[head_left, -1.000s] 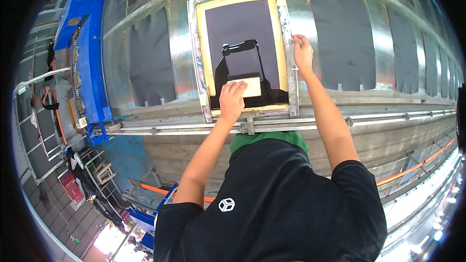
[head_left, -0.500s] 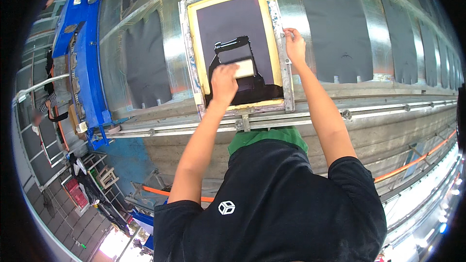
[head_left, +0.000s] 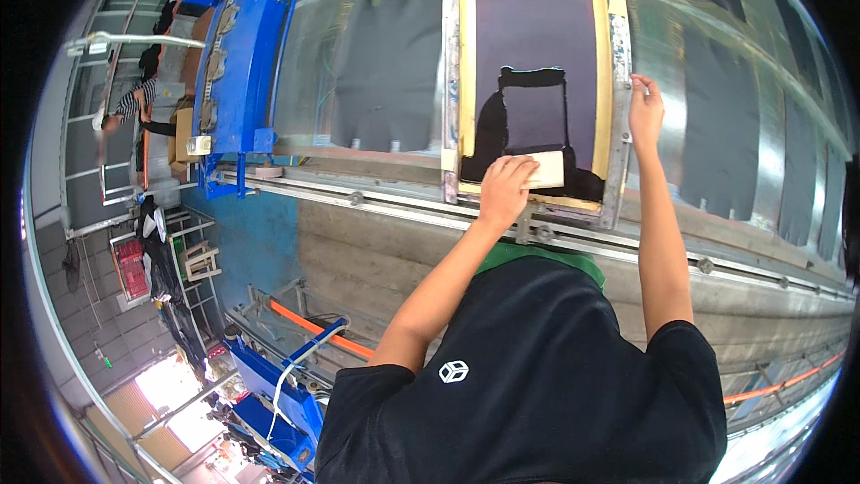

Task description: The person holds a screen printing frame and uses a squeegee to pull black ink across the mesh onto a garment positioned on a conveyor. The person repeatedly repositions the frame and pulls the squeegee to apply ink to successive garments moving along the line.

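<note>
A screen printing frame (head_left: 452,63) with a metal rim and yellow-taped inner border lies on the long table in front of me. Wet black ink (head_left: 587,185) pools along the near end of its purple-grey mesh and rings a paler patch in the middle. My left hand (head_left: 506,190) grips a cream-coloured squeegee (head_left: 547,170) at its left end, down on the mesh near the front border; its lower edge meets the ink. At the frame's right side, my right hand (head_left: 646,112) pinches the outer rim with bent fingers.
Dark fabric pieces (head_left: 385,72) lie flat on the glossy table on both sides of the frame. A metal rail (head_left: 403,209) runs along the table's near edge. Blue machinery (head_left: 255,63) stands at the left, with a person in stripes (head_left: 136,100) beyond it.
My left hand has drawn the squeegee toward me, down to the near end of the mesh. My right hand stays at the rim. The whole view has shifted, placing the frame further right.
</note>
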A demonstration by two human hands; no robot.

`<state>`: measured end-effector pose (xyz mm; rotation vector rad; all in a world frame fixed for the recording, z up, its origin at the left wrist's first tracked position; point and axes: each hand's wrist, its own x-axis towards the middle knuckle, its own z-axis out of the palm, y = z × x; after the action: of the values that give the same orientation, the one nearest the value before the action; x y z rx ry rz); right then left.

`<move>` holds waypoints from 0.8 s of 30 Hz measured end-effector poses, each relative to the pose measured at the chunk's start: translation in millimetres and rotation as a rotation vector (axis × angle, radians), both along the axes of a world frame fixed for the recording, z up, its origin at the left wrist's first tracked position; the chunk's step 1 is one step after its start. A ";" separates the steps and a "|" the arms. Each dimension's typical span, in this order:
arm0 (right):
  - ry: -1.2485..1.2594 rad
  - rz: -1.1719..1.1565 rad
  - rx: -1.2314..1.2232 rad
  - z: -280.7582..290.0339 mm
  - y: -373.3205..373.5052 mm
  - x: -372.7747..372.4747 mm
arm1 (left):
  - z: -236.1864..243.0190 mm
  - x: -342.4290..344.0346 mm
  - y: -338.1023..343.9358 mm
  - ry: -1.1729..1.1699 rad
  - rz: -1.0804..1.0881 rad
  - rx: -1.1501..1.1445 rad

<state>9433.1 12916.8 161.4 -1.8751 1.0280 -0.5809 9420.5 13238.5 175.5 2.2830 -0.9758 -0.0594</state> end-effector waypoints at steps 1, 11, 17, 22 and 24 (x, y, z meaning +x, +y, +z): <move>-0.033 0.007 -0.027 -5.3 22.9 13.8 | 2.5 14.6 20.1 -0.001 0.012 -0.001; -0.046 0.012 0.067 -32.5 258.7 152.8 | -3.3 159.9 238.3 0.025 0.056 0.111; -0.008 0.025 0.051 -32.0 292.8 177.1 | -15.3 181.4 283.2 -0.037 0.014 0.194; -0.016 -0.005 -0.154 -55.5 296.2 183.4 | -14.3 173.9 313.1 -0.065 -0.045 0.179; 0.056 -0.002 -0.031 -58.1 293.7 184.3 | -13.2 170.3 321.3 -0.069 -0.093 0.197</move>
<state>9617.4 13210.6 103.3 -1.9270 1.0630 -0.5507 9590.8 13559.8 162.3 2.4305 -1.1565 -0.1218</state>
